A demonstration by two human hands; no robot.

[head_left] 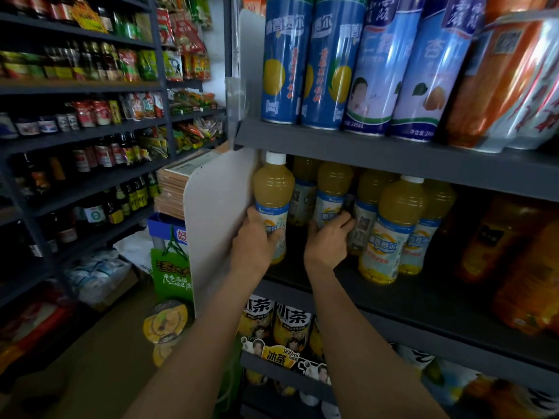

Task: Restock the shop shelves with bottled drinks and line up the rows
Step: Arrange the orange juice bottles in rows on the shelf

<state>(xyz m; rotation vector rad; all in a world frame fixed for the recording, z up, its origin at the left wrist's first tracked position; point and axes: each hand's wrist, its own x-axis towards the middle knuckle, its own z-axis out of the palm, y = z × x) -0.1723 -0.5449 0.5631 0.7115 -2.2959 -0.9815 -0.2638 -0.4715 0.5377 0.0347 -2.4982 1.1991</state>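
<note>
Several yellow juice bottles with white caps and blue-white labels stand on the dark middle shelf [402,300]. My left hand [257,237] grips the leftmost bottle [273,189] low on its label, right beside the white end panel [217,213]. My right hand [328,237] grips the lower part of the second bottle [332,192], a little further in. To the right, another bottle [393,225] stands nearer the shelf's front edge, with more behind it.
Tall blue cans [286,58] fill the shelf above. Orange drink bottles [496,237] stand at the right of the middle shelf. Iced tea bottles [292,328] sit on the shelf below. Across the aisle, dark racks [90,131] hold sauces and snacks; boxes [172,189] are stacked at the aisle's end.
</note>
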